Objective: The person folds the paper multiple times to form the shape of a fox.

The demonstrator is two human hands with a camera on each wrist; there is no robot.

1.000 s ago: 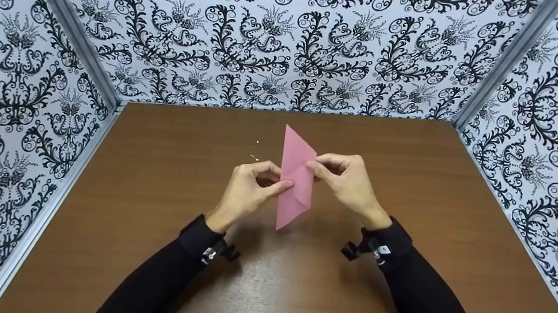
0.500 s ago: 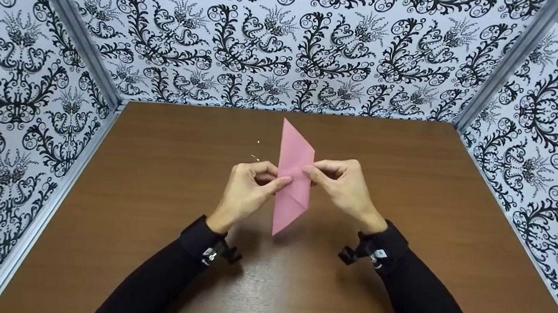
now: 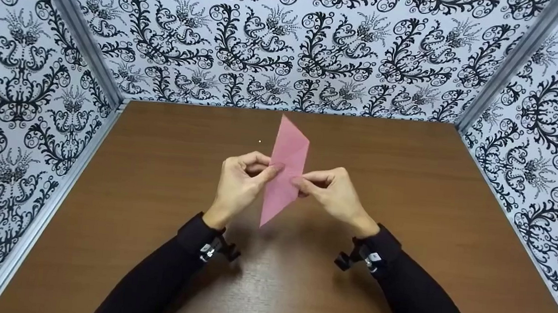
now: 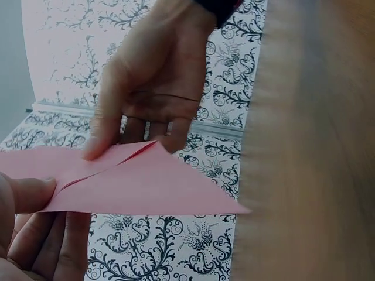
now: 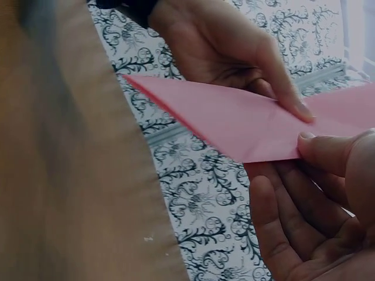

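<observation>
A folded sheet of pink paper is held up above the table, its long side to the left and pointed ends at top and bottom. My left hand pinches its left edge near the middle, thumb on the near face. On the opposite edge, a little lower, my right hand pinches it between thumb and fingers. A slanting fold with a slight gap shows across the paper in the left wrist view. In the right wrist view, both thumbs press the paper, with fingers behind it.
A brown wooden table lies beneath my hands. Patterned black-and-white walls stand at the back and both sides, joined by grey metal posts. A tiny pale speck lies on the table behind the left hand.
The pink paper has shifted slightly left and tilted, its top leaning right. My right hand has slid lower along its edge; my left hand has moved a little up and left.
</observation>
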